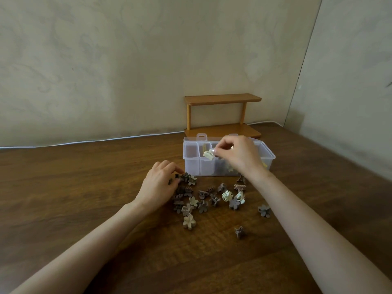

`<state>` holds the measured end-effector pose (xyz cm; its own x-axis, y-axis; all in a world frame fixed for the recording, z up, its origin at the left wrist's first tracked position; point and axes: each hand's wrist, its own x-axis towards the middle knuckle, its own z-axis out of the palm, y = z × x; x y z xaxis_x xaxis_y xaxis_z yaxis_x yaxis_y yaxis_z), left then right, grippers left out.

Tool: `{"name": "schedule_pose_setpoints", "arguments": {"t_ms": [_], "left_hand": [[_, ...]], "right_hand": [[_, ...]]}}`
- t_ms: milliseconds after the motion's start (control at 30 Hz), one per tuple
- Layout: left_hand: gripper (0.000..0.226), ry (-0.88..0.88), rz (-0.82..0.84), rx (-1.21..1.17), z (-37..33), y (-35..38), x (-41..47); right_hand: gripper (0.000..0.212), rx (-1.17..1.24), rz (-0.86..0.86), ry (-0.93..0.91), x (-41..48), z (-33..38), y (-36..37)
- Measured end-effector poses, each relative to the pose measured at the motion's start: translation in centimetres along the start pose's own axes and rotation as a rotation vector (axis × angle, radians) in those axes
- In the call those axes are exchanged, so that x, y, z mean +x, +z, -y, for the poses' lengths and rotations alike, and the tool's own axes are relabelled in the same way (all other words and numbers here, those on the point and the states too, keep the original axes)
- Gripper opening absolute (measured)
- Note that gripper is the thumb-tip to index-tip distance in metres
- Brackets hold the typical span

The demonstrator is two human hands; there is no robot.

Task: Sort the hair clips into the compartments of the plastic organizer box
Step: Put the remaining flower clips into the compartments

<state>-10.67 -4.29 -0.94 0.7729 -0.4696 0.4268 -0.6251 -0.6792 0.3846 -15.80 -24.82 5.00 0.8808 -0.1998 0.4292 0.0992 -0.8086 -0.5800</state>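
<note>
A clear plastic organizer box (192, 164) with several compartments stands on the wooden table. My right hand (237, 154) is above the box and pinches a cream hair clip (208, 155) over a middle compartment. Some clips lie inside the box, partly hidden by that hand. A scatter of small flower-shaped hair clips (212, 200) in brown, grey and cream lies in front of the box. My left hand (159, 183) rests at the left edge of the pile, its fingertips curled around a dark brown clip (177, 177).
A small two-tier wooden shelf (222, 115) stands behind the box against the wall. A white cable (84, 142) runs along the table's back edge. One grey clip (239, 231) and another grey clip (264, 210) lie apart from the pile.
</note>
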Motion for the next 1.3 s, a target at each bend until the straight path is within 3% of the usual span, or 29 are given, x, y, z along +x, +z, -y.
{"name": "schedule_pose_setpoints", "arguments": {"t_ms": [200,333,433,567,633,800,1033,1133,1300], "left_hand": [[0.022,0.015,0.015,0.002,0.1,0.0,-0.3],[0.024,0.017,0.027,0.007,0.1,0.1,-0.2],[0.028,0.013,0.072,0.003,0.1,0.3,-0.2],[0.029,0.014,0.097,-0.012,0.1,0.3,-0.3],[0.027,0.021,0.092,-0.015,0.0,0.3,-0.3],[0.023,0.037,0.075,-0.027,0.1,0.3,-0.3],[0.021,0.052,0.056,-0.042,0.0,0.2,-0.3],[0.021,0.062,0.057,-0.048,-0.2,0.2,-0.4],[0.020,0.073,0.072,-0.053,-0.5,0.1,-0.5]], "right_hand": [[0.014,-0.222,0.001,0.030,2.5,0.4,0.6],[0.012,-0.139,-0.013,-0.007,1.1,0.0,-0.3],[0.004,-0.104,0.186,-0.026,-0.3,-0.3,-1.3],[0.020,-0.087,0.543,-0.057,-2.1,-0.3,-1.5],[0.026,-0.115,0.611,-0.080,-2.6,-0.5,-1.0],[0.021,-0.194,0.525,-0.135,-2.9,-1.3,0.8],[0.010,-0.105,0.408,-0.090,-2.7,-1.8,0.9],[0.009,0.032,0.272,-0.048,-1.9,-1.6,0.2],[0.010,0.062,0.056,-0.056,1.4,-0.5,-0.2]]}}
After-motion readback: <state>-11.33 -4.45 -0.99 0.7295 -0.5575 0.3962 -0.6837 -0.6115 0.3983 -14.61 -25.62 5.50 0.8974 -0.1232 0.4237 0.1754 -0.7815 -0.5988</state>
